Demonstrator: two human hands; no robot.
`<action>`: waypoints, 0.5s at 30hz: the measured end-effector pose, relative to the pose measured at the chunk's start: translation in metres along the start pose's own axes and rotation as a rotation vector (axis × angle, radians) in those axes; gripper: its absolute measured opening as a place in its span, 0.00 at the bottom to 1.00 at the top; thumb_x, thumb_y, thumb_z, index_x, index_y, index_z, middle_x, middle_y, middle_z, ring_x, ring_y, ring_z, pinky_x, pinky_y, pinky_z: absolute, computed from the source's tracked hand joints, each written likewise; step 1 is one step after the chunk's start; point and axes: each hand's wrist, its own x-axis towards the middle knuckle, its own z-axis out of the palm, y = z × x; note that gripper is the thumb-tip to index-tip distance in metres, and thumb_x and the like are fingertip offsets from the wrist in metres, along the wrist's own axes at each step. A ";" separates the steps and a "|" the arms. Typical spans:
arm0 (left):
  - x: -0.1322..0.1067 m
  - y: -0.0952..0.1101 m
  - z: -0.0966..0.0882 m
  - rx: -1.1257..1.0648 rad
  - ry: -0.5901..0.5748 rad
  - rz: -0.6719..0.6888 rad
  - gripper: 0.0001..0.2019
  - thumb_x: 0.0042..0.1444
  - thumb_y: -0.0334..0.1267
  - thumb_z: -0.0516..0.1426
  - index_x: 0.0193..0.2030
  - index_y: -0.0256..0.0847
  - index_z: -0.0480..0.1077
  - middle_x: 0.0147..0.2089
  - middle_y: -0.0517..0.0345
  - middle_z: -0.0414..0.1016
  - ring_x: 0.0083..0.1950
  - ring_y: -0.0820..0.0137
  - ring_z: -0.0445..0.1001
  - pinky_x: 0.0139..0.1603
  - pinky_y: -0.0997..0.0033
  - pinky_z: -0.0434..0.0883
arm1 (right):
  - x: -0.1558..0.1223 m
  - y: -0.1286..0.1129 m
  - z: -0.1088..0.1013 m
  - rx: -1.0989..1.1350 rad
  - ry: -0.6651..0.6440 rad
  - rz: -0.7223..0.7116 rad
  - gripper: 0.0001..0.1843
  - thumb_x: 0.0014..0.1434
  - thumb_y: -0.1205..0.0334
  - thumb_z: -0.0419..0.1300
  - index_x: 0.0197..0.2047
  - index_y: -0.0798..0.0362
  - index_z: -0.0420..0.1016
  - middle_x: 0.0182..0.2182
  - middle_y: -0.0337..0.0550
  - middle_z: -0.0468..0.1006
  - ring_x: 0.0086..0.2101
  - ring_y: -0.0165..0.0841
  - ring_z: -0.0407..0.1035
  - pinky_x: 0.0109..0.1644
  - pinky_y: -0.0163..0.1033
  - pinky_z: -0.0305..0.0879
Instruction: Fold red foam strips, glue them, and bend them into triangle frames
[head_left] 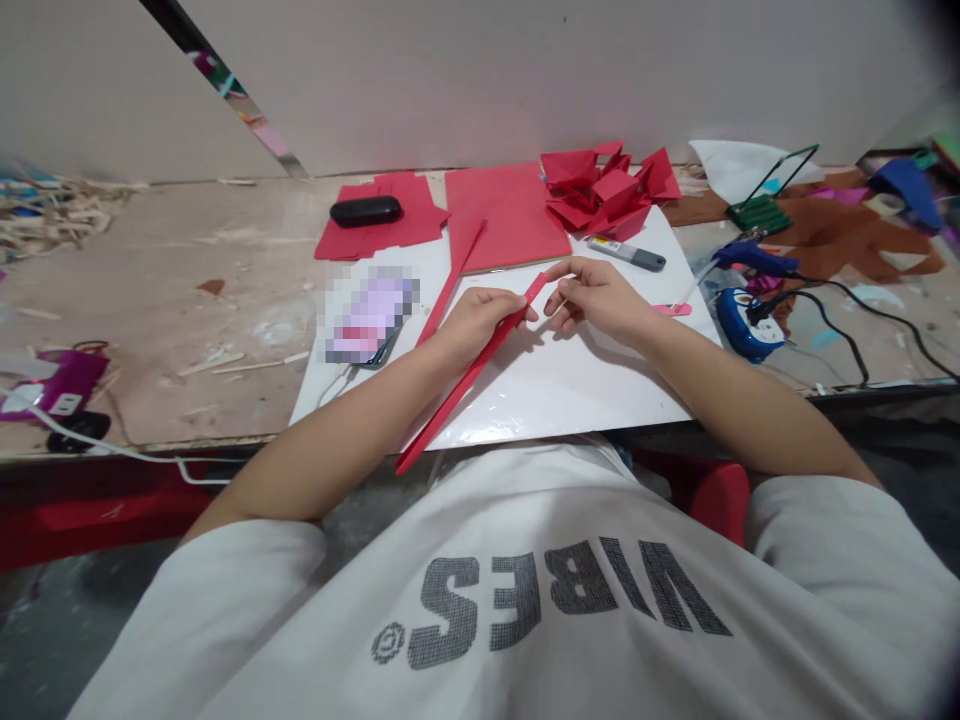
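A long red paper strip (457,392) runs from the table's near edge up to my hands. My left hand (480,318) is closed around the strip near its upper end. My right hand (596,297) pinches the strip's top tip between thumb and forefinger. Both hands hover over a white board (570,385) lying on the table. Another red strip (450,285) lies on the board just left of my left hand.
Red paper sheets (506,215), folded red pieces (607,190) and a black case (366,211) lie at the back. A phone (367,320) sits left of my hands, a utility knife (626,254) behind them, a blue glue gun (754,260) with cables at right.
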 end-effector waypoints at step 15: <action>0.017 0.005 -0.028 -0.362 0.119 -0.050 0.10 0.53 0.44 0.67 0.37 0.44 0.74 0.33 0.58 0.76 0.23 0.76 0.55 0.23 0.67 0.59 | 0.012 -0.071 -0.148 -1.242 0.472 -0.083 0.12 0.79 0.63 0.67 0.53 0.64 0.88 0.48 0.64 0.90 0.48 0.35 0.82 0.49 0.45 0.65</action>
